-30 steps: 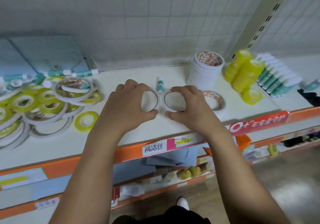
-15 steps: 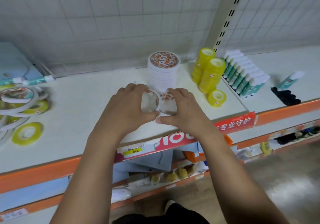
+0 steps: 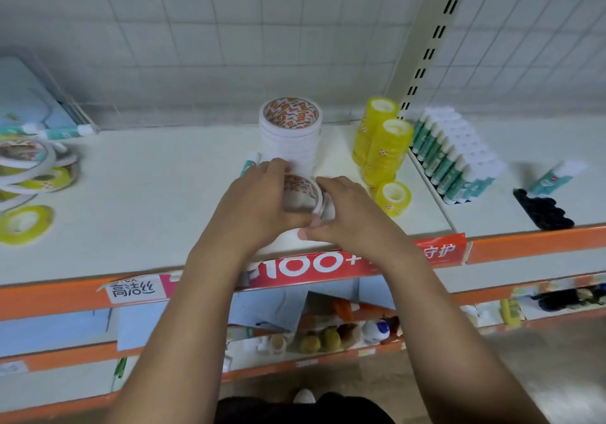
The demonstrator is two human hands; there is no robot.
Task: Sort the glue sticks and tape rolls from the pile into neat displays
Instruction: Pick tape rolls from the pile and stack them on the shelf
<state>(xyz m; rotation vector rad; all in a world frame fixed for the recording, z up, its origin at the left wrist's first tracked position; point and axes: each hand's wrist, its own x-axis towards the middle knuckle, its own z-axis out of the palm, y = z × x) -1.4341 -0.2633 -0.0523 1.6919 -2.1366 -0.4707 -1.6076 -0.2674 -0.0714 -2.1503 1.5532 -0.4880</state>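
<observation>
Left hand: the left hand (image 3: 254, 204) has its fingers curled over the far rim of the held tape rolls (image 3: 300, 192), with the thumb at the near rim.
Right hand: the right hand (image 3: 349, 215) grips the same rolls from the right side; its thumb tip touches the left thumb.
Held tape rolls: two thin white rolls with red-and-orange printed cores, overlapping and tilted, just above the shelf (image 3: 157, 194) near its front edge.
White stack (image 3: 290, 135): an upright column of matching white rolls directly behind the hands.
Yellow stacks (image 3: 385, 143): two upright columns of yellow tape to the right of the white stack, with a single yellow roll (image 3: 393, 197) in front of them.
Glue stick row (image 3: 455, 158): green-and-white sticks packed side by side, right of the yellow stacks.
Loose glue stick (image 3: 557, 176): lying alone at far right, behind a black object (image 3: 542, 212).
Unsorted pile (image 3: 28, 169): mixed white and yellow rolls at the left end of the shelf.
Shelf edge: an orange rail carrying a red label strip (image 3: 328, 264).
</observation>
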